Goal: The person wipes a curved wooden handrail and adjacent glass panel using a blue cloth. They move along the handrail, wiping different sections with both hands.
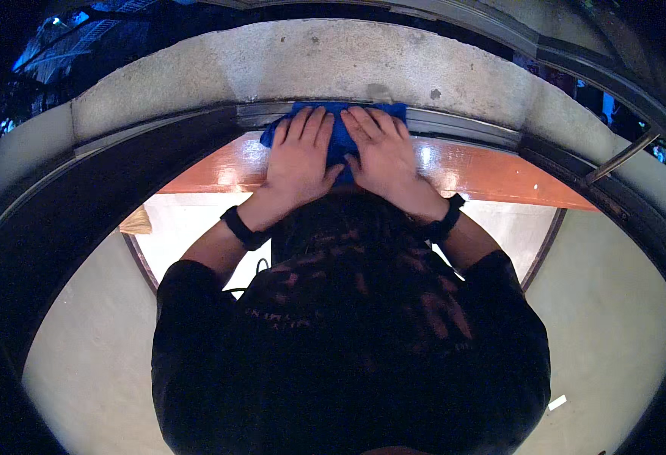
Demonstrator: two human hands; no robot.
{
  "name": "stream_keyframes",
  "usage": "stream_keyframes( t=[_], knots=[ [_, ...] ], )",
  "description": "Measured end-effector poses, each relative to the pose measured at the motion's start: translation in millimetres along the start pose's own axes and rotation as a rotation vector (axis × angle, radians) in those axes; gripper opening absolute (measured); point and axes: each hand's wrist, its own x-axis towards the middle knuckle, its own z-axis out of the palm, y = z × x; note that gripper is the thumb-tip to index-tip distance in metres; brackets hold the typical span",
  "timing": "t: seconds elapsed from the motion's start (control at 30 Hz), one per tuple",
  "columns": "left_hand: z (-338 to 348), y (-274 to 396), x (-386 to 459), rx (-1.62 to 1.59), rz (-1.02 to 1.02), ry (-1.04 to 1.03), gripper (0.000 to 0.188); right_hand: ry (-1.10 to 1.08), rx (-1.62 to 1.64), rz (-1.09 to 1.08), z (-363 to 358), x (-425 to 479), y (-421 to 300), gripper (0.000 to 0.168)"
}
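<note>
A blue cloth (338, 139) is spread over the metal window track (458, 126) and hangs down over the inner edge. My left hand (299, 156) lies flat on its left part, palm down, with the fingers pointing to the ledge outside. On the right part rests my right hand (387, 153), also palm down, its fingers stretched forward. Both thumbs point inward, with a strip of cloth showing between them. Neither hand is curled round the cloth, and its underside is hidden. A dark band sits on each wrist.
Beyond the track runs a stained concrete ledge (321, 65). Inside is a glossy reddish-orange sill (481, 165). Dark window frames (139, 153) flank both sides, with a metal stay bar (623, 156) at right. Straw-coloured bristles (137, 222) show at left, and a white piece (558, 402) at lower right.
</note>
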Motion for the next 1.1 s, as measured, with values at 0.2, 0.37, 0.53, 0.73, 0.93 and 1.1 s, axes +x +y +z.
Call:
stream_keyframes(
  t=[0.2, 0.37, 0.53, 0.73, 0.93, 1.1],
  knots=[
    [12.9, 48.4, 33.5, -0.074, 0.12, 0.001, 0.08, -0.072, -0.046, 0.134, -35.3, -29.3, 43.0, 0.072],
    [15.3, 52.9, 32.9, -0.03, 0.147, 0.017, 0.08, -0.069, -0.088, 0.138, -31.8, -28.9, 43.3, 0.073],
    [4.8, 32.7, 18.4, 0.053, 0.044, 0.004, 0.08, -0.033, -0.047, 0.026, -17.9, -13.7, 23.9, 0.075],
    [-2.2, -5.3, -3.3, 0.235, -0.056, -0.006, 0.071, -0.099, -0.053, -0.064, -0.1, 25.4, -18.1, 0.074],
    [-9.0, -24.9, -10.7, 0.388, -0.171, -0.089, 0.064, -0.102, -0.002, -0.135, 14.2, 52.4, -47.1, 0.066],
    [-7.9, -37.2, -14.5, 0.348, -0.176, -0.024, 0.063, -0.149, -0.02, -0.103, 15.0, 61.3, -63.8, 0.061]
  ],
)
